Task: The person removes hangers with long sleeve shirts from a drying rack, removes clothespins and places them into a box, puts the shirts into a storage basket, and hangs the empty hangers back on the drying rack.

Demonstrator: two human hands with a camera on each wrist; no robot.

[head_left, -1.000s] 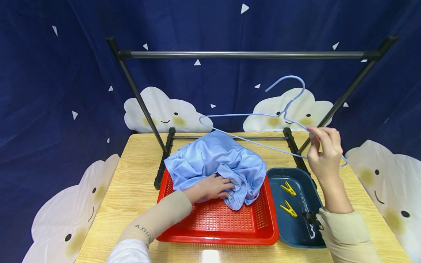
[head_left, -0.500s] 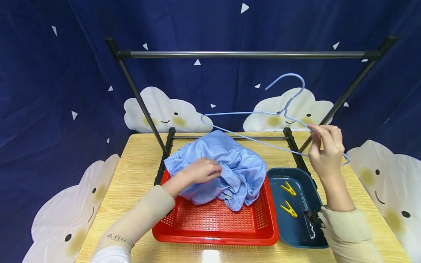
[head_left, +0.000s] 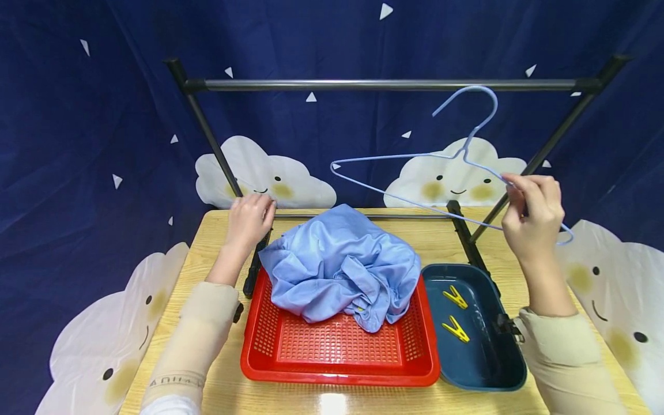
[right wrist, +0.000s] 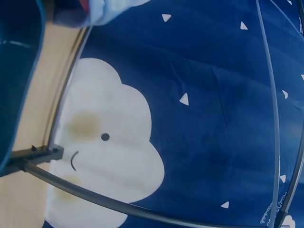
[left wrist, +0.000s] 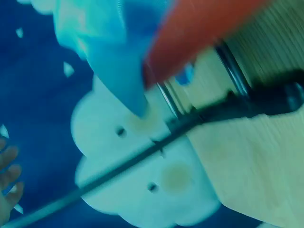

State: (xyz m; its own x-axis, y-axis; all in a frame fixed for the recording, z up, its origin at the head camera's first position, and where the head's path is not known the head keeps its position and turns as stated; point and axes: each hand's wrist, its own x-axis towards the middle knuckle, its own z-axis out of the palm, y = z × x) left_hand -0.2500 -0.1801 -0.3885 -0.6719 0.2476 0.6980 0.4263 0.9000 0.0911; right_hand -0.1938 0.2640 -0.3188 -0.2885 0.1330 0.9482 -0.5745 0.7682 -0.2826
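Observation:
My right hand (head_left: 536, 213) pinches a light blue wire hanger (head_left: 471, 136) by its right shoulder. The hanger is raised and tilted, its hook beside the rack's top bar; one of its wires also shows in the right wrist view. A crumpled light blue satin cloth (head_left: 332, 259) lies heaped in the back of a red mesh basket (head_left: 339, 379). My left hand (head_left: 250, 219) is off the cloth, above the rack's left foot, with loosely bent fingers and nothing seen in them. In the left wrist view its fingertips (left wrist: 9, 175) show at the left edge.
A black clothes rack (head_left: 384, 85) stands across the back of the wooden table (head_left: 218, 230). Right of the basket sits a dark blue tray (head_left: 479, 380) with two yellow clothespins (head_left: 456, 329). Behind hangs a navy curtain with clouds (head_left: 259, 173).
My left hand has let go of the cloth and moved left and away from me. The right hand has lifted the hanger up and a little to the right.

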